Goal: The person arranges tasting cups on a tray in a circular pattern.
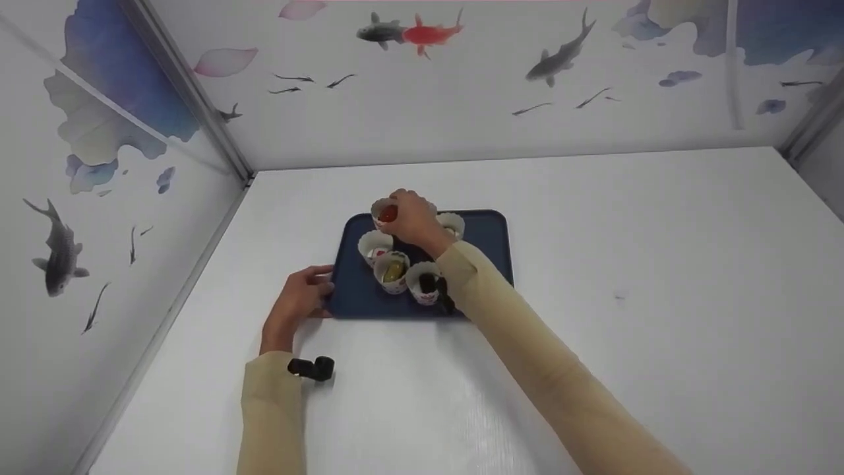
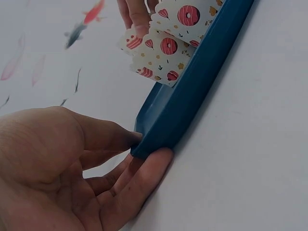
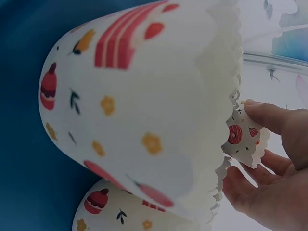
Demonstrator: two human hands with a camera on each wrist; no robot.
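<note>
My left hand (image 1: 302,293) grips the left edge of a dark blue tray (image 1: 359,307), thumb on the rim and fingers beneath, as the left wrist view shows. At the tray's far left, my right hand (image 1: 415,221) holds a patterned paper cupcake cup (image 3: 243,134) between thumb and fingers. Something red and glossy (image 1: 388,213) shows inside that cup. Nearer me, one paper cup (image 1: 374,244) has a small red-and-white thing inside. Beside it, another paper cup (image 1: 393,282) contains a yellow-green piece. My right forearm partly covers the tray's right side.
Another paper cup (image 1: 425,290) stands near the tray's front, partly behind the black wrist camera (image 1: 432,284). One more paper cup (image 1: 452,224) sits right of my right hand. The white table (image 1: 593,330) meets fish-printed panels (image 1: 461,119) at the back and left.
</note>
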